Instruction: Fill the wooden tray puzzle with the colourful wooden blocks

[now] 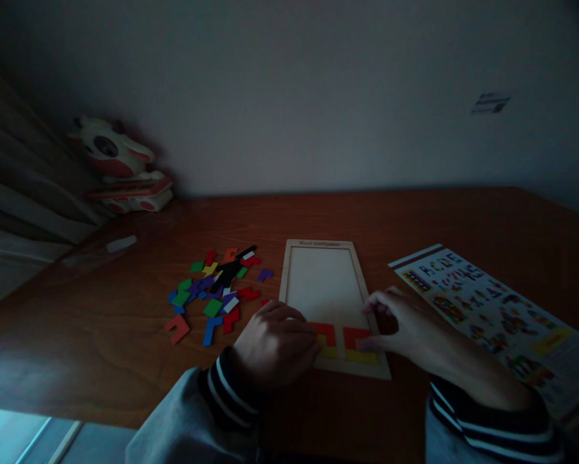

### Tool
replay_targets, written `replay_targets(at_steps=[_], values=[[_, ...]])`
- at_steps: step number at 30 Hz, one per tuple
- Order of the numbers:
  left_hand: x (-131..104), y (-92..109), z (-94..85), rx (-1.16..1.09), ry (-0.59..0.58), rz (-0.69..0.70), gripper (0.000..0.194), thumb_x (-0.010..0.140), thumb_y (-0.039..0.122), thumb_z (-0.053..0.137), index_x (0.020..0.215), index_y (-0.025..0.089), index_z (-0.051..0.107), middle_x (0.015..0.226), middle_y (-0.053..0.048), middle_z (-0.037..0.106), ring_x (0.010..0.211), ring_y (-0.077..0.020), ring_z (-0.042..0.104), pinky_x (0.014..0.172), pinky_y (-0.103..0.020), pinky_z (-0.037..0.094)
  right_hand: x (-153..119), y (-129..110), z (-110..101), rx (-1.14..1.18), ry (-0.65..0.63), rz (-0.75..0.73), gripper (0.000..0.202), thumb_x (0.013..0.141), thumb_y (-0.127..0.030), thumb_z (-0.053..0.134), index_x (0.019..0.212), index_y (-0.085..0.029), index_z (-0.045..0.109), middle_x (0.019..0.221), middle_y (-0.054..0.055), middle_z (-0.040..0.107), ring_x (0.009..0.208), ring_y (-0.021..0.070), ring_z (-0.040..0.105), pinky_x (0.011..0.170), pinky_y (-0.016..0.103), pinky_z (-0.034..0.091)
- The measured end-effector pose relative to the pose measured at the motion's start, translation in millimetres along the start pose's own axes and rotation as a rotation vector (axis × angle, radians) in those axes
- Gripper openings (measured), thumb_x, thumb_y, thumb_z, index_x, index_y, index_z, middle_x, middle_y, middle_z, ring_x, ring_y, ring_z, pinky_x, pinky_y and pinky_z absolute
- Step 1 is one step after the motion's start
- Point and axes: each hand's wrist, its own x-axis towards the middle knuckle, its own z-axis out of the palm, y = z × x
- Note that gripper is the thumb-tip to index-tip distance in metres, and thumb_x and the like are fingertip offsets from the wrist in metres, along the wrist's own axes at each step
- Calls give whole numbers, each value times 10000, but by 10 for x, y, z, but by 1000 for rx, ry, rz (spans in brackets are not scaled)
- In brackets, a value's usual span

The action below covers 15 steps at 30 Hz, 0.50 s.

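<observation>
A light wooden tray (284, 274) lies on the table with red and yellow pieces at its near end. My left hand (280, 345) rests over the tray's near left corner, fingers curled round by the left red piece (324, 330); whatever its fingertips hold is hidden. On the right side, my right hand (391, 319) has its thumb and fingers apart. Its thumb touches the right red piece (354, 336), which sits above a yellow piece (362, 356). Bare tray floor shows between the two groups and above them.
Many coloured pieces (213, 308) are scattered left of the tray. A printed pattern sheet (492, 309) lies on the right, partly under my right forearm. At the back left stands a cow-shaped toy (120, 154), near a curtain (23, 167). A wall rises behind the table (231, 219).
</observation>
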Motion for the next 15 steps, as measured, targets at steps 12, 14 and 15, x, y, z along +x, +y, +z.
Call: replay_targets(at_steps=[12,14,15], values=[[-23,-139,-30,250,152,-418,182,913,274,584,1016,203,717,1148,-74,708,1010,-273,656,865,-449,549,-24,29,53,-147,111,119,571,583,-705,733,843,-231,549,874,54,600,861,280,584,728,382,444],[-31,-132,-6,231,126,-483,178,922,269,564,1004,199,705,1071,-70,725,936,-255,680,820,-421,564,-11,-91,36,-184,98,134,573,554,-705,746,808,-238,534,845,50,582,867,292,581,738,391,444],[-35,-130,1,219,123,-507,176,929,257,547,989,195,700,1025,-66,731,897,-242,688,800,-402,568,-5,-140,30,-197,84,145,578,539,-711,749,791,-241,526,835,50,574,865,298,579,739,399,445]])
